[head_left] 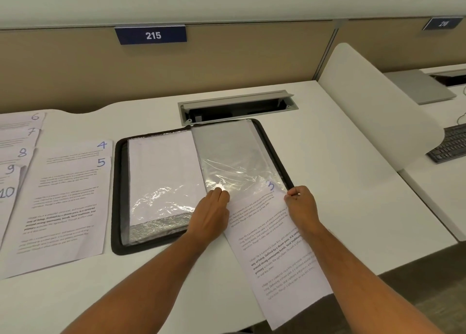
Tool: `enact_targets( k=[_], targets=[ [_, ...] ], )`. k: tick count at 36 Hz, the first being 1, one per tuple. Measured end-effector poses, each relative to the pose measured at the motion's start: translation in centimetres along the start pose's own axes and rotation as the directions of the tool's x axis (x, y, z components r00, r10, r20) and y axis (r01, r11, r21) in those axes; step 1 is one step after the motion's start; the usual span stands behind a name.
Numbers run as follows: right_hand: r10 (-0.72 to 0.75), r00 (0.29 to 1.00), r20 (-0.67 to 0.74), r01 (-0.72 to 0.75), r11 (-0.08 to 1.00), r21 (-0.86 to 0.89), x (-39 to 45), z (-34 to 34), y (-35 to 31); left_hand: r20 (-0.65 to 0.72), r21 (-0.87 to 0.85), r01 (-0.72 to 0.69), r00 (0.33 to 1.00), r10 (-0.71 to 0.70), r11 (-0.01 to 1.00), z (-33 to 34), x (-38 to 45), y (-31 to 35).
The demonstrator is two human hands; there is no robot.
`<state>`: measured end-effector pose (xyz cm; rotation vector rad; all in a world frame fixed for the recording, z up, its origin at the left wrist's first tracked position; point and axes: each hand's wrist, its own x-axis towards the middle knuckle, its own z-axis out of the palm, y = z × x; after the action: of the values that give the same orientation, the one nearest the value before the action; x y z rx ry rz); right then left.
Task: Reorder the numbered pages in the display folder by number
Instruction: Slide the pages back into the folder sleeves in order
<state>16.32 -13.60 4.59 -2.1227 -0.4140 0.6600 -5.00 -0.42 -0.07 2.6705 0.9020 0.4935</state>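
Observation:
A black display folder lies open on the white desk, its clear sleeves shining. Page 3 has its top edge at the mouth of the right-hand sleeve, and most of the sheet hangs out toward me over the desk edge. My left hand lies on the sleeve's lower left corner with fingers straight. My right hand pinches the page's top right corner. The left sleeve holds a white sheet with its blank side up.
Pages 4 and 5 overlap left of the folder, and pages 6 to 10 fan out at the far left. A cable hatch stands open behind the folder. A white divider and a keyboard are to the right.

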Motion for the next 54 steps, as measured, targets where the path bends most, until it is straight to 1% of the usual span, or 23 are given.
enact_targets(
  k=[5, 8, 10, 12, 14, 16, 17, 18, 19, 21, 23, 25, 31, 33, 35, 39, 42, 44, 46, 48, 51, 53, 54],
  targets=[
    [-0.054, 0.998, -0.042, 0.051, 0.997, -0.058, 0.1, 0.1, 0.8, 0.005, 0.024, 0.072, 0.997, -0.072, 0.997, 0.3, 0.0, -0.1],
    [-0.155, 0.987, -0.03, 0.146, 0.968, -0.204, -0.2, 0.1, 1.3, 0.025, 0.044, 0.119, 0.992, -0.12, 0.992, 0.6, 0.1, -0.3],
    [-0.276, 0.96, -0.054, 0.243, 0.911, -0.334, -0.6, 0.1, 1.6, 0.033, 0.052, 0.124, 0.991, -0.126, 0.991, 0.8, 0.3, -0.2],
    [-0.494, 0.864, -0.096, 0.39, 0.778, -0.492, -1.2, 0.4, 2.1, 0.029, 0.06, 0.13, 0.991, -0.131, 0.99, 0.8, 0.5, 0.0],
    [-0.69, 0.723, -0.036, 0.544, 0.601, -0.586, -1.7, 1.0, 2.4, 0.017, 0.061, 0.131, 0.991, -0.132, 0.99, 0.8, 0.6, 0.2],
    [-0.801, 0.577, 0.162, 0.721, 0.405, -0.562, -2.3, 2.1, 2.6, 0.009, 0.067, 0.13, 0.991, -0.131, 0.989, 0.9, 0.6, 0.3],
    [-0.81, 0.514, 0.282, 0.791, 0.32, -0.522, -2.6, 2.8, 2.6, 0.007, 0.074, 0.132, 0.991, -0.133, 0.988, 0.9, 0.5, 0.3],
    [-0.788, 0.476, 0.391, 0.838, 0.272, -0.472, -2.9, 3.5, 2.7, 0.003, 0.078, 0.134, 0.991, -0.134, 0.988, 0.8, 0.5, 0.4],
    [-0.741, 0.466, 0.484, 0.864, 0.261, -0.431, -3.2, 4.3, 2.6, -0.003, 0.076, 0.136, 0.991, -0.136, 0.988, 0.8, 0.5, 0.4],
    [-0.612, 0.492, 0.619, 0.868, 0.291, -0.403, -3.9, 5.6, 2.3, -0.013, 0.069, 0.143, 0.99, -0.142, 0.987, 0.7, 0.5, 0.5],
    [-0.513, 0.511, 0.689, 0.859, 0.305, -0.41, -4.3, 6.4, 1.8, -0.014, 0.065, 0.152, 0.988, -0.151, 0.986, 0.6, 0.5, 0.5],
    [-0.474, 0.523, 0.709, 0.852, 0.295, -0.432, -4.3, 7.0, 1.5, -0.017, 0.06, 0.151, 0.989, -0.15, 0.987, 0.5, 0.4, 0.4],
    [-0.367, 0.618, 0.695, 0.786, 0.292, -0.545, -3.8, 8.3, 0.8, 0.004, 0.017, 0.111, 0.994, -0.111, 0.994, 0.5, -0.1, 0.5],
    [-0.357, 0.624, 0.696, 0.782, 0.298, -0.548, -3.7, 8.7, 0.5, 0.021, 0.01, 0.104, 0.994, -0.104, 0.995, 0.5, -0.3, 0.6],
    [-0.363, 0.589, 0.722, 0.808, 0.293, -0.511, -3.4, 9.0, 0.4, 0.016, 0.009, 0.088, 0.996, -0.088, 0.996, 0.4, -0.4, 0.7],
    [-0.398, 0.456, 0.796, 0.885, 0.297, -0.358, -2.3, 8.7, 0.6, -0.004, 0.012, 0.068, 0.998, -0.068, 0.998, -0.3, -0.4, 0.6],
    [-0.464, 0.393, 0.794, 0.915, 0.281, -0.289, -1.5, 7.7, 1.0, -0.013, 0.022, 0.056, 0.998, -0.055, 0.998, -0.4, -0.1, 0.7],
    [-0.532, 0.422, 0.734, 0.906, 0.266, -0.328, -1.3, 7.0, 1.6, -0.03, 0.012, 0.045, 0.999, -0.045, 0.999, -0.2, 0.2, 0.8],
    [-0.647, 0.466, 0.603, 0.879, 0.26, -0.399, -1.2, 6.3, 2.2, -0.04, 0.005, 0.033, 0.999, -0.033, 0.999, 0.0, 0.5, 1.0],
    [-0.701, 0.519, 0.489, 0.834, 0.288, -0.472, -1.0, 6.0, 3.0, -0.03, 0.003, 0.027, 0.999, -0.027, 1.0, 0.2, 0.9, 1.2],
    [-0.608, 0.626, 0.488, 0.76, 0.337, -0.555, -0.6, 6.0, 3.7, -0.02, -0.005, -0.009, 1.0, 0.009, 1.0, 0.4, 1.3, 1.6],
    [-0.521, 0.648, 0.556, 0.756, 0.345, -0.557, -0.3, 6.1, 4.1, -0.014, 0.0, -0.034, 0.999, 0.034, 0.999, 0.5, 1.4, 1.7],
    [-0.496, 0.64, 0.587, 0.765, 0.343, -0.544, -0.1, 6.1, 4.1, -0.011, 0.003, -0.041, 0.999, 0.041, 0.999, 0.6, 1.4, 1.7]
  ],
)
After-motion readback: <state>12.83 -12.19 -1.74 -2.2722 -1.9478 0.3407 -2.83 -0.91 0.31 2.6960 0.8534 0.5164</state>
